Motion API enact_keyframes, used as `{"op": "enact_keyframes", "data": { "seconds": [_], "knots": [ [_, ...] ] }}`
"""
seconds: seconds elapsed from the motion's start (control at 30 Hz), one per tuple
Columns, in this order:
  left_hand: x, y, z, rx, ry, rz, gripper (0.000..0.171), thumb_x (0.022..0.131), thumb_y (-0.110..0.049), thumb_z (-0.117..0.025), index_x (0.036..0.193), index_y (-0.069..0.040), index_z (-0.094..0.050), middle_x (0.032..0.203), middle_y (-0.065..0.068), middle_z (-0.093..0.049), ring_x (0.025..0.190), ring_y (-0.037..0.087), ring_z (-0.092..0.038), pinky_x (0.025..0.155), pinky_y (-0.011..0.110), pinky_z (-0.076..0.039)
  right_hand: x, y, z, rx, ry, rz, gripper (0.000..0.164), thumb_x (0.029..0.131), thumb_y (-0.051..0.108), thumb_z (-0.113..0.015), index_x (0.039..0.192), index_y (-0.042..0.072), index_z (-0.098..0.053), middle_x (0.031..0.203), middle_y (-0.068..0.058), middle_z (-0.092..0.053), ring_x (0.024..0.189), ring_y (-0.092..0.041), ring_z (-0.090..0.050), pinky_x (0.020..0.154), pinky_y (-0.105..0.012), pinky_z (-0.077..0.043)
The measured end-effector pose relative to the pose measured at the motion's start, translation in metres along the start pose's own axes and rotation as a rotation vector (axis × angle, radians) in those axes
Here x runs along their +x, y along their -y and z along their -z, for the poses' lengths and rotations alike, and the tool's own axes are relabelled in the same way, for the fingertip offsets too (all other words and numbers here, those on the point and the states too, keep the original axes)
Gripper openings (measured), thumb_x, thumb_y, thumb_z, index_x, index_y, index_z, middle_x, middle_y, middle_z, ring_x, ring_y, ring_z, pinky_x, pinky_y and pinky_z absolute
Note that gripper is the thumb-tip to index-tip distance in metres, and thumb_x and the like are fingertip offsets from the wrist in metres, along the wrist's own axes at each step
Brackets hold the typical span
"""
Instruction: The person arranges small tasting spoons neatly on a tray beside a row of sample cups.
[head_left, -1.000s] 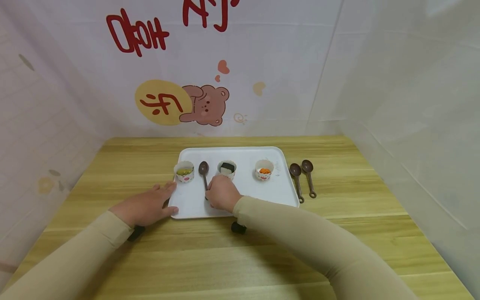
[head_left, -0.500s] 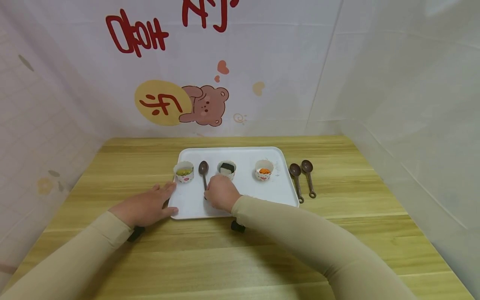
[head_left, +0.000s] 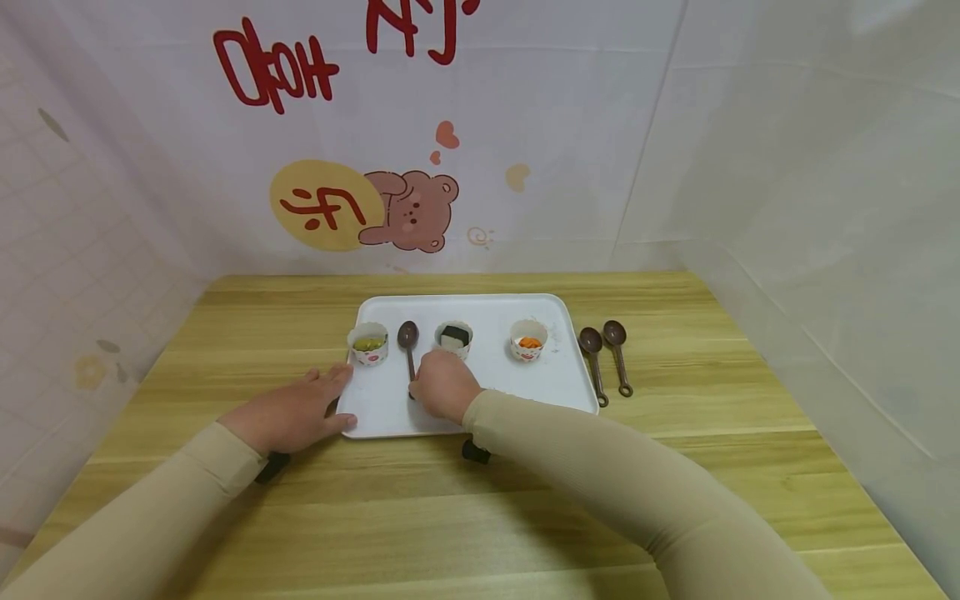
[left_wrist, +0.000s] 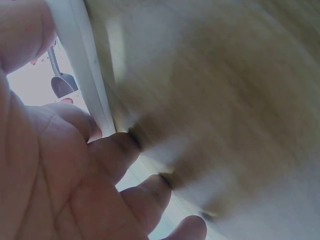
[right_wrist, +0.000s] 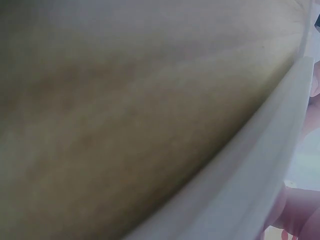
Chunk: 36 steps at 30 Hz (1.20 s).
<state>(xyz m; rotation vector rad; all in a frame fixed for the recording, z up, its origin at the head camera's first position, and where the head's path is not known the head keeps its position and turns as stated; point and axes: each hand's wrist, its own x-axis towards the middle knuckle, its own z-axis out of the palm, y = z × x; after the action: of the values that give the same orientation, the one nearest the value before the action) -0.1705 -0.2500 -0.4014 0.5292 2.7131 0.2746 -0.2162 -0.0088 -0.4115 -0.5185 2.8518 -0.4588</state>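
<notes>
My right hand (head_left: 447,386) pinches the handle end of a brown spoon (head_left: 408,336), which lies on the white tray (head_left: 480,307) with its bowl pointing away. At the tray's left edge rests my left hand (head_left: 300,411), thumb on the near-left corner and fingers extended along the side. The left wrist view shows those fingers (left_wrist: 115,155) against the rim and the table, with the spoon's bowl beyond. Just past the right hand stands a paper cup (head_left: 462,352) holding black and white pieces. Left of the spoon is a paper cup (head_left: 370,357) with green food.
A third paper cup (head_left: 528,350) with orange pieces stands on the right part of the tray. Two more brown spoons (head_left: 592,340) lie side by side on the wooden table (head_left: 697,367), just off the tray's right edge. White printed cloth (head_left: 570,167) hangs behind and at the sides.
</notes>
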Motion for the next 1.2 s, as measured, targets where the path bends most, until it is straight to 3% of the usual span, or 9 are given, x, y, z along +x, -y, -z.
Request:
{"op": "enact_keyframes", "data": {
  "seconds": [0.43, 1.2],
  "knots": [
    [0.0029, 0.0024, -0.0023, -0.001, -0.004, 0.005, 0.090, 0.104, -0.056, -0.058, 0.165, 0.002, -0.026, 0.169, 0.028, -0.030, 0.151, 0.062, -0.027, 0.121, 0.069, -0.032, 0.0005, -0.0009, 0.0011, -0.056, 0.017, 0.037, 0.039, 0.103, 0.025, -0.067, 0.066, 0.011, -0.067, 0.072, 0.000, -0.059, 0.065, -0.015, -0.049, 0.059, -0.025, -0.042],
    [-0.0006, -0.0012, 0.0001, 0.001, -0.003, 0.000, 0.090, 0.104, -0.057, -0.058, 0.165, 0.002, -0.027, 0.168, 0.028, -0.031, 0.151, 0.062, -0.028, 0.119, 0.069, -0.034, -0.0010, 0.0006, 0.0021, -0.087, 0.024, 0.040, 0.033, 0.102, 0.023, -0.067, 0.073, 0.008, -0.070, 0.068, -0.001, -0.058, 0.062, -0.014, -0.049, 0.055, -0.024, -0.041]
  ]
}}
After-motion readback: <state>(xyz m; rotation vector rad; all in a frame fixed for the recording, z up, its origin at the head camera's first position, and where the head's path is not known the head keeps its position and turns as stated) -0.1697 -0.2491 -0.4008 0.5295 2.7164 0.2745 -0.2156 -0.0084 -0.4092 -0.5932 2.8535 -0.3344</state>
